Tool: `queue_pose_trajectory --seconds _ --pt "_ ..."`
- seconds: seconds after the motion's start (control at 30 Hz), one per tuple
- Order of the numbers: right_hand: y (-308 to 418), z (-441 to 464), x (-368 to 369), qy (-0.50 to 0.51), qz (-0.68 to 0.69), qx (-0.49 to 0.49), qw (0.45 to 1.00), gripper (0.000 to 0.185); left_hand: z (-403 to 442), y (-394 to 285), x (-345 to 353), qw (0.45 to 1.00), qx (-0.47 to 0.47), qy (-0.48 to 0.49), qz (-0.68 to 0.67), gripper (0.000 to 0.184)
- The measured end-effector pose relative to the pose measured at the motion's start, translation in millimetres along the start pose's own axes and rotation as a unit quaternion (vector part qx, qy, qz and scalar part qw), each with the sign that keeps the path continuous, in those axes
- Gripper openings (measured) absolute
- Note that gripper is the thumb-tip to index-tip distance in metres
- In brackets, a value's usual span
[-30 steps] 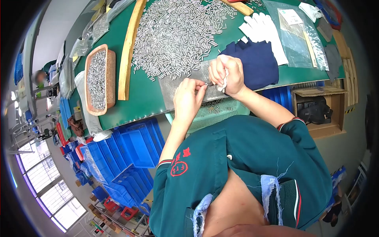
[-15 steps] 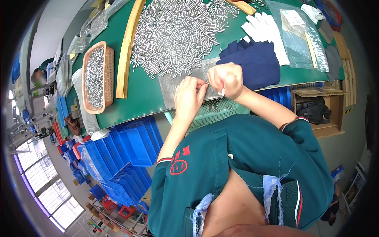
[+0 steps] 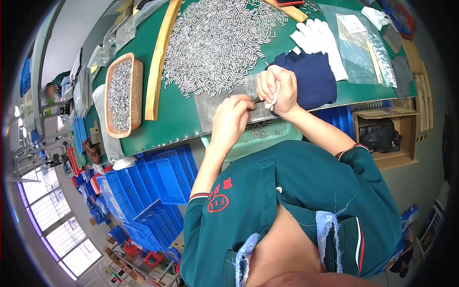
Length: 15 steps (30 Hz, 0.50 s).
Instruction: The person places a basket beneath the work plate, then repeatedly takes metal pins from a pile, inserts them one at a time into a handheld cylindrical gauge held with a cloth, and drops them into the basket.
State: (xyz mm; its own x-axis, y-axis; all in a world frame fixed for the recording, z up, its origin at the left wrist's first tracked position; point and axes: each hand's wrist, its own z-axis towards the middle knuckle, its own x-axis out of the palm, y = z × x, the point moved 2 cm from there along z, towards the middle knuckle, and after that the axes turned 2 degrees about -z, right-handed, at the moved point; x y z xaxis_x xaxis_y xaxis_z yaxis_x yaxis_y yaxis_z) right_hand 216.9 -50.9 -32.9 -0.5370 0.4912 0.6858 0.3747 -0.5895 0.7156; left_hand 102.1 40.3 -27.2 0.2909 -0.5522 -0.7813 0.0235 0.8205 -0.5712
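My right hand (image 3: 278,91) is wrapped round a tool with white cloth (image 3: 272,101) on it; the tool's thin dark tip points at my other hand. My left hand (image 3: 231,119) is closed in a pinch beside that tip, and what its fingers hold is hidden. Both hands are over a grey plate (image 3: 206,107) at the table's front edge. Behind them spreads a large pile of small metal pins (image 3: 215,43). Below the plate's edge sits a green basket (image 3: 267,141) with more pins inside.
A pink basket of pins (image 3: 137,95) and a wooden strip (image 3: 158,71) lie to the left. Dark blue cloth (image 3: 313,79), a white glove (image 3: 322,43) and a plastic bag (image 3: 356,55) lie right. Blue bins (image 3: 167,177) and a cardboard box (image 3: 406,143) stand below table level.
My left fingers have curled in more, and the small pin seen at their tips earlier is now hidden. My right hand has turned, so the tool's dark tip now shows.
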Motion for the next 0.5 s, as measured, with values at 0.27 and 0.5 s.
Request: queue_pose_trajectory --seconds 0.27,0.5 --pt "0.1 -0.6 1.0 0.036 0.001 0.018 0.999 0.042 -6.4 -4.7 7.3 0.991 -0.119 -0.034 0.059 0.012" --pt "0.4 -1.3 -0.6 0.036 0.020 0.028 0.999 0.042 -6.3 -1.1 8.8 0.991 -0.123 -0.047 0.019 0.011"
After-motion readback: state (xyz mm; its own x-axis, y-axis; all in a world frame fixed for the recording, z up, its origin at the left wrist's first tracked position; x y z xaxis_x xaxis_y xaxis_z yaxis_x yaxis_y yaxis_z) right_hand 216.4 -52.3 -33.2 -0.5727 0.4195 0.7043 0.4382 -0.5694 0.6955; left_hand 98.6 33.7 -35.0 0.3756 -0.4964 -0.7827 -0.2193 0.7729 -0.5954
